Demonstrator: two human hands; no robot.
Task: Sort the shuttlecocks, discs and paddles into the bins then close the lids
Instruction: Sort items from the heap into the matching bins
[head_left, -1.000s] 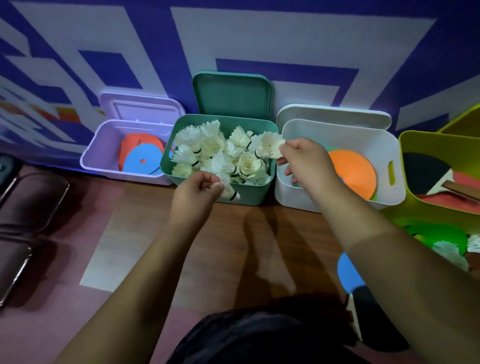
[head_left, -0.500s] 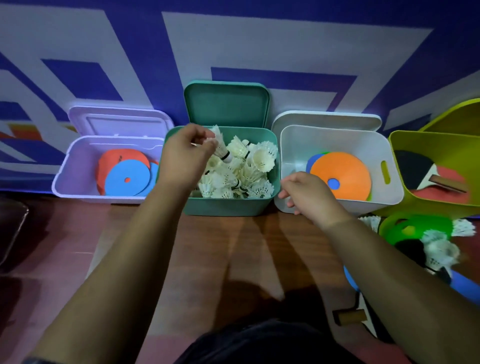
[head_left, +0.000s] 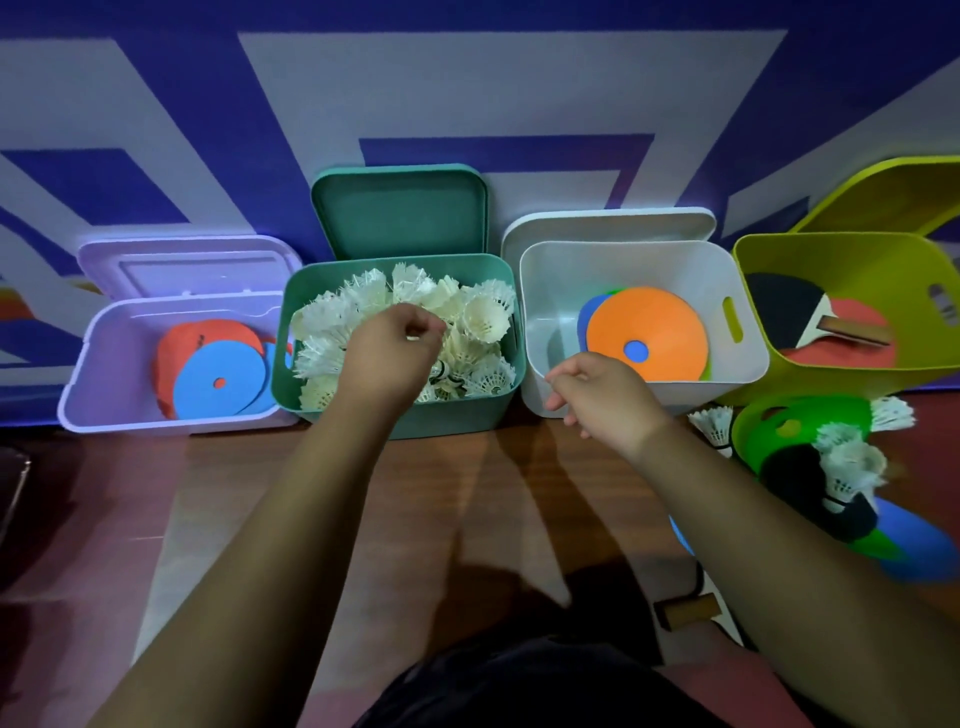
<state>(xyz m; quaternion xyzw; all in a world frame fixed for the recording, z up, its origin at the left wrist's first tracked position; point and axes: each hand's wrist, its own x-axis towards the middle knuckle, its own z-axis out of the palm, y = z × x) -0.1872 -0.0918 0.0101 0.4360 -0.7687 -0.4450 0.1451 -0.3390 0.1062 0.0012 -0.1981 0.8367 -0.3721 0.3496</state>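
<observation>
My left hand (head_left: 389, 356) reaches into the green bin (head_left: 400, 421), low over its pile of white shuttlecocks (head_left: 478, 322). Its fingers are curled and a small white bit shows in the pinch between thumb and forefinger. My right hand (head_left: 608, 400) hovers empty with loosely curled fingers in front of the white bin (head_left: 550, 291), which holds an orange disc (head_left: 649, 327) on top of others. The purple bin (head_left: 104, 374) holds a blue disc (head_left: 218, 379) on red ones. In the yellow-green bin (head_left: 831, 260) lies a paddle (head_left: 789, 312). All lids stand open.
On the floor at the right lie loose shuttlecocks (head_left: 852, 467), a green disc (head_left: 800, 421), a black paddle (head_left: 800, 478), a blue disc (head_left: 914, 545) and a wooden paddle handle (head_left: 685, 610). The bins stand in a row against the patterned wall.
My left hand carried a shuttlecock from the green bin's front edge to over the pile and has sunk lower. My right hand let go of its shuttlecock and drew back to the white bin's front.
</observation>
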